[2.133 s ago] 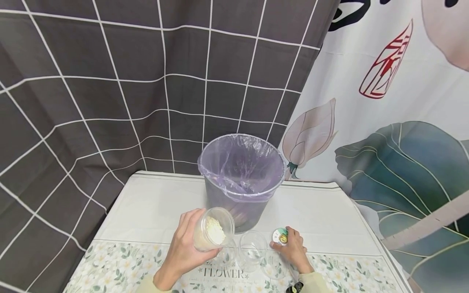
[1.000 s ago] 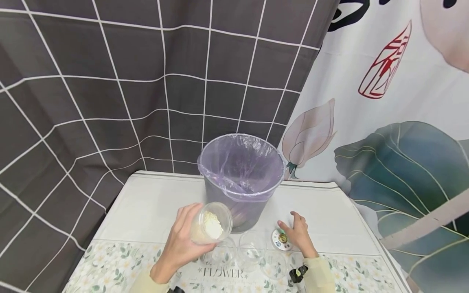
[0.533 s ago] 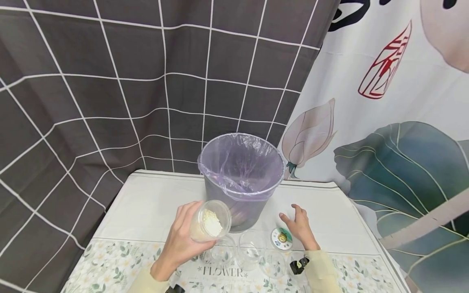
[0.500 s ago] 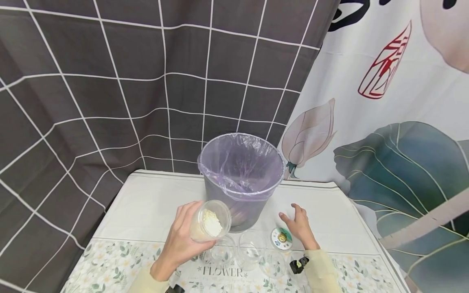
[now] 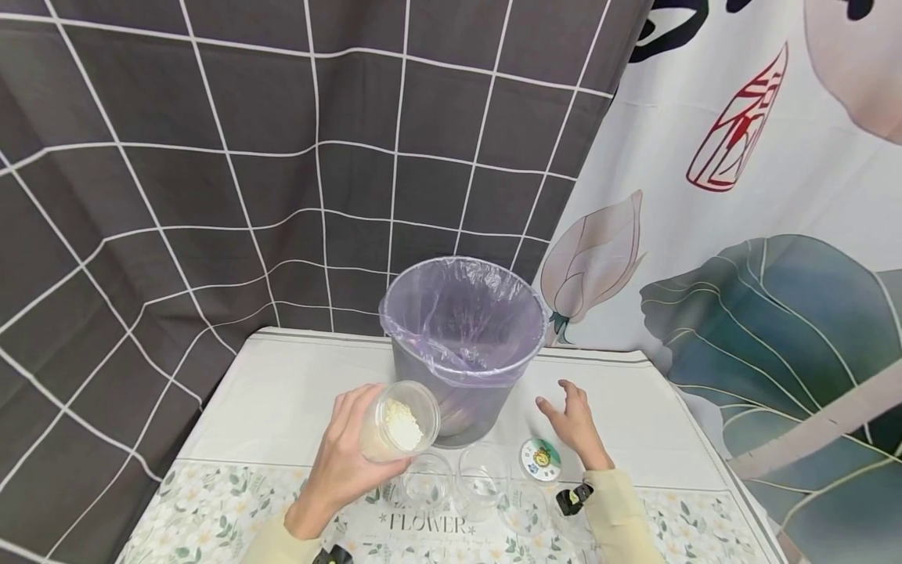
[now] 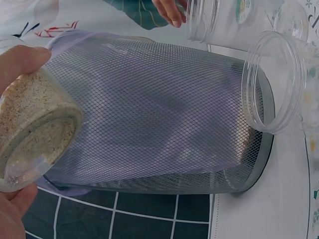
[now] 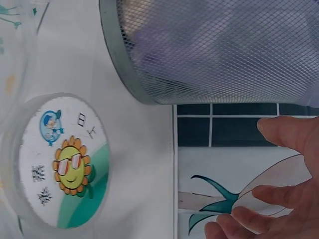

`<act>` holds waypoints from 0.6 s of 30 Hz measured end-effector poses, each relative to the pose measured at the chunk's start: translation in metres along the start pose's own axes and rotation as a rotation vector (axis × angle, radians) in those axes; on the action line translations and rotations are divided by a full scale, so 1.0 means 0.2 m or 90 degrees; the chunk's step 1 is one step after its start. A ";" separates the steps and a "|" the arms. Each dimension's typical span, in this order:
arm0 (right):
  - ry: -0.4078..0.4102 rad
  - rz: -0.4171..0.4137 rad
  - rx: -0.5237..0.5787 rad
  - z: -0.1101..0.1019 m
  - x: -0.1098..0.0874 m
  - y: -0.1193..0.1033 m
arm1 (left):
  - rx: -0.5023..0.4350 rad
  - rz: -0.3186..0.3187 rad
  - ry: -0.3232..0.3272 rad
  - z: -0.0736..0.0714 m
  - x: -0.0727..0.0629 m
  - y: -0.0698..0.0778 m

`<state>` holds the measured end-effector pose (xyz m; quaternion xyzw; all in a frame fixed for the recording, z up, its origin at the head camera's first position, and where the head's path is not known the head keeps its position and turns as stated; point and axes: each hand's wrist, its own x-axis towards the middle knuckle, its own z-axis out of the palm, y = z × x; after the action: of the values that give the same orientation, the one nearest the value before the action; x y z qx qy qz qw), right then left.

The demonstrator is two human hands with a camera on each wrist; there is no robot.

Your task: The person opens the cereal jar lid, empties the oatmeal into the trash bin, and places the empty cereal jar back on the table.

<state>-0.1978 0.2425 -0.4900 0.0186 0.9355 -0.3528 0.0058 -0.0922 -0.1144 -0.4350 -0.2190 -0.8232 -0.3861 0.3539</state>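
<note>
My left hand (image 5: 345,462) grips a clear plastic jar (image 5: 375,440) tilted with its mouth toward me. Pale, small grains (image 6: 37,99) fill much of it, and a whiter patch shows at the mouth. To the right, my right hand (image 5: 579,427) holds nothing, its fingers spread above the table beside the bin. Near its wrist lies a round lid (image 5: 540,460) with a sunflower sticker, face up. Two open clear jars stand between the hands: a left jar (image 5: 425,483) and a right jar (image 5: 484,475).
A grey mesh bin (image 5: 461,399) with a purple bag stands behind the jars. More clear round pieces (image 5: 524,507) lie at the right front. A white and flowered cloth (image 5: 282,384) covers the table, with a dark checked curtain (image 5: 247,188) behind.
My right hand has let go of the sunflower lid and moved up and right, away from it. The left hand with the jar has shifted slightly left and up.
</note>
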 end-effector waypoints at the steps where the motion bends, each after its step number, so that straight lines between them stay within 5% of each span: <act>1: 0.004 -0.005 0.003 0.00 0.00 -0.01 | 0.002 0.005 0.003 0.00 0.00 0.00; 18: 0.033 -0.054 0.030 -0.06 0.06 -0.09 | 0.002 0.016 0.006 -0.01 0.03 0.00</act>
<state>-0.2097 0.2367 -0.4692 -0.0114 0.9267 -0.3741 -0.0340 -0.0956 -0.1166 -0.4291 -0.2270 -0.8191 -0.3817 0.3630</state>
